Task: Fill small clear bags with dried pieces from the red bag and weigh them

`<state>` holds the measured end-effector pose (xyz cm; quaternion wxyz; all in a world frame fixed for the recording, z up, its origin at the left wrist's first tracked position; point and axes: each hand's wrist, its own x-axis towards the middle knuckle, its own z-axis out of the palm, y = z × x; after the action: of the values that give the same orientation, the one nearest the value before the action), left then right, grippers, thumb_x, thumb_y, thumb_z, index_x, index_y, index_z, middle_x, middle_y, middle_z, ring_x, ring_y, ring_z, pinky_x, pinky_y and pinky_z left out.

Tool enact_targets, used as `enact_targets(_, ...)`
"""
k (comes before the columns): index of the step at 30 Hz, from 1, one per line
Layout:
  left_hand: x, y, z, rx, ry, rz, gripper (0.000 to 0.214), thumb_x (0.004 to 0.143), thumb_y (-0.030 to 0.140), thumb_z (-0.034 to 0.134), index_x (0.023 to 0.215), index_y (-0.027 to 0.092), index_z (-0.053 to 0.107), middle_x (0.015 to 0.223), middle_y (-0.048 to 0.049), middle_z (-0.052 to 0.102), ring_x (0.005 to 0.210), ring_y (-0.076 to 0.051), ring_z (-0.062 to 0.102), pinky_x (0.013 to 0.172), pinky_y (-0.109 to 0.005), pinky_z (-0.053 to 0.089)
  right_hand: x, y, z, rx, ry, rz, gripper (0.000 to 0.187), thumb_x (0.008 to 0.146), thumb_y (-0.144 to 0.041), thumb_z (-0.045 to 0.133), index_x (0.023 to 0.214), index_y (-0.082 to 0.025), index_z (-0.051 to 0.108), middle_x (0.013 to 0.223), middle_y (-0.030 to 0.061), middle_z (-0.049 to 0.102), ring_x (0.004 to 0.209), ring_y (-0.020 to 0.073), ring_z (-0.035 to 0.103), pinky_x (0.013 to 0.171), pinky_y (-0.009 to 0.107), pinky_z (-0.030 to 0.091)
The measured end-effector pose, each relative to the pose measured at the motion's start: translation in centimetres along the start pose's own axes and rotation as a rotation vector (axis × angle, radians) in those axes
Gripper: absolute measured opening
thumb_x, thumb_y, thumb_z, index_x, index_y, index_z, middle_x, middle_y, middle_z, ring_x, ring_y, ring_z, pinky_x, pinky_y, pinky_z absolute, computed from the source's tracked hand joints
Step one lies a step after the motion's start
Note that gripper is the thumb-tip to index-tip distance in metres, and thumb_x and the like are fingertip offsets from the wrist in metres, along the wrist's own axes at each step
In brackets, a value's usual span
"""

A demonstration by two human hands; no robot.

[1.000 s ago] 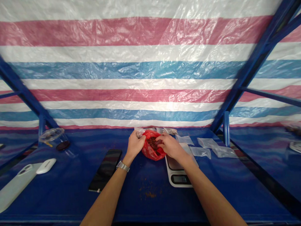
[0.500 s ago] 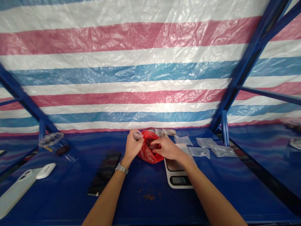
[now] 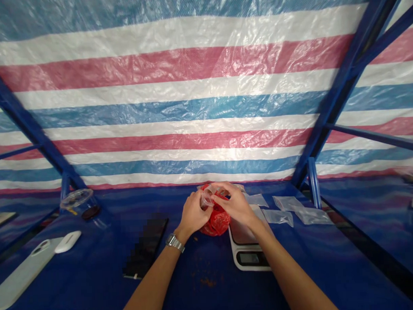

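Two hands (image 3: 194, 212) (image 3: 236, 204) closer, one red bag (image 3: 218, 221)

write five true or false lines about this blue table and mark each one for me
1. The watch is on the left wrist. True.
2. The left hand is at clear plastic by the red bag. True.
3. The right hand rests on the dark phone. False: it is by the clear plastic.
4. The scale stands left of the red bag. False: it is to the right.
5. Flat clear bags lie right of the scale. True.
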<state>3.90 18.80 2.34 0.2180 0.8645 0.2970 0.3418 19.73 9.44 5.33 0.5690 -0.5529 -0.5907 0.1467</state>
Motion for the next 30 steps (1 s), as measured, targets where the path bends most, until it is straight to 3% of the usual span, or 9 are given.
enact_targets(5,0.1,-0.1,0.1,0.061,-0.017,-0.051,0.014,0.087,0.027,0.064,0.097,0.024,0.055,0.092,-0.0043,0.066,0.084,-0.022,0.064,0.076,-0.033,0.047,-0.4,0.3,1.3,-0.182,0.005,-0.178,0.036,0.093,-0.016,0.062,0.127,-0.027,0.067,0.13,0.0085,0.068,0.124,0.0239,0.062,0.112,0.042,0.046)
enact_targets(9,0.1,-0.1,0.0,0.028,-0.019,-0.044,0.016,0.086,0.025,0.064,0.099,0.024,0.054,0.095,-0.0043,0.068,0.088,-0.023,0.066,0.079,-0.033,0.048,-0.7,0.1,1.6,-0.228,0.013,-0.195,0.031,0.097,-0.021,0.06,0.127,-0.028,0.066,0.131,0.0089,0.067,0.127,0.0255,0.061,0.113,0.041,0.045)
enact_targets(14,0.3,0.0,-0.5,-0.015,-0.03,-0.141,0.01,0.089,0.027,0.061,0.096,0.025,0.055,0.093,-0.0028,0.071,0.085,-0.021,0.068,0.076,-0.03,0.048,-0.9,-1.6,1.1,-0.274,0.153,-0.194,0.028,0.098,-0.022,0.058,0.125,-0.026,0.065,0.126,0.0106,0.067,0.118,0.0269,0.063,0.106,0.041,0.049)
enact_targets(16,0.7,-0.2,-1.6,-0.022,-0.044,-0.193,0.012,0.089,0.03,0.062,0.097,0.025,0.056,0.093,-0.0028,0.072,0.083,-0.021,0.069,0.074,-0.03,0.047,-1.1,-2.7,0.9,-0.258,0.083,-0.234,0.025,0.097,-0.022,0.06,0.12,-0.026,0.066,0.12,0.01,0.068,0.111,0.0262,0.065,0.1,0.041,0.051)
enact_targets(19,1.3,-0.5,-4.4,0.012,-0.106,-0.199,0.013,0.089,0.031,0.061,0.099,0.024,0.058,0.094,-0.0031,0.073,0.082,-0.022,0.069,0.073,-0.03,0.046,-1.6,-4.1,1.1,-0.253,-0.174,-0.27,0.015,0.095,-0.022,0.065,0.109,-0.025,0.069,0.107,0.0064,0.071,0.101,0.0235,0.066,0.092,0.038,0.052)
enact_targets(22,0.3,0.1,-7.8,0.074,-0.208,-0.222,0.008,0.088,0.028,0.059,0.094,0.024,0.057,0.09,-0.0024,0.073,0.08,-0.021,0.068,0.07,-0.029,0.044,-2.1,-4.5,1.7,-0.306,-0.362,-0.241,0.013,0.09,-0.018,0.071,0.1,-0.024,0.07,0.101,0.004,0.072,0.098,0.0218,0.066,0.091,0.036,0.051)
enact_targets(26,-4.3,2.0,-10.1,0.097,-0.29,-0.271,0.015,0.089,0.025,0.057,0.103,0.025,0.052,0.084,-0.0004,0.071,0.075,-0.02,0.069,0.068,-0.029,0.044,-2.5,-3.4,2.5,-0.372,-0.464,-0.212,0.015,0.084,-0.015,0.077,0.095,-0.022,0.071,0.103,0.0042,0.072,0.103,0.0225,0.066,0.093,0.035,0.049)
enact_targets(30,-9.4,2.8,-9.0,0.149,-0.358,-0.352,0.027,0.094,0.026,0.054,0.119,0.023,0.044,0.089,-0.003,0.069,0.078,-0.025,0.073,0.07,-0.032,0.048,-2.8,-2.4,3.1,-0.425,-0.516,-0.188,0.014,0.083,-0.017,0.079,0.095,-0.021,0.073,0.105,0.0053,0.072,0.105,0.024,0.065,0.092,0.034,0.047)
